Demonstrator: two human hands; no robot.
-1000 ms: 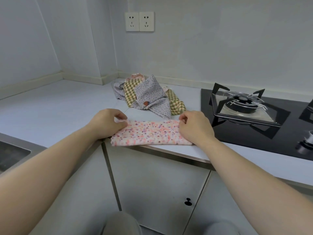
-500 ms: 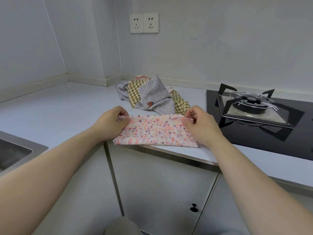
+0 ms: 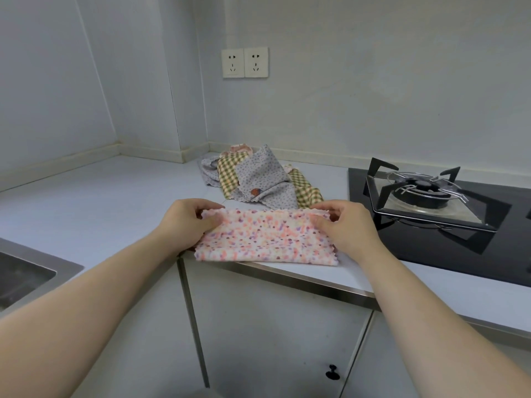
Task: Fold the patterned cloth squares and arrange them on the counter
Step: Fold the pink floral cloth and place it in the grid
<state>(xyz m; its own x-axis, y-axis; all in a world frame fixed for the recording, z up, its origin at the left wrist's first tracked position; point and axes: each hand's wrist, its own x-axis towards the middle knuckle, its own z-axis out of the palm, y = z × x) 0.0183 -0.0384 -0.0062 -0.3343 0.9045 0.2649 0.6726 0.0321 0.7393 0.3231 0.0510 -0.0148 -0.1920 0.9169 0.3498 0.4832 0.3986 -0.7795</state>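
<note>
The left hand (image 3: 186,222) and right hand (image 3: 342,228) each pinch a far corner of the pink cloth (image 3: 264,239), a soft speckled rectangle with scalloped edges, folded flat at the desk's (image 3: 100,202) front edge. At 12 o'clock from it sits a crumpled pile (image 3: 258,179) of checked and dotted cloths. There's a black glass hob (image 3: 431,196) at 3 o'clock and a steel sink (image 3: 20,280) at 8 o'clock.

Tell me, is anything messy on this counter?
Yes. The heap of cloths at the back of the counter is crumpled: grey dotted and green checked squares lie tangled, unfolded. The pink spotted cloth in front looks tidy, held by the left hand and right hand.
</note>
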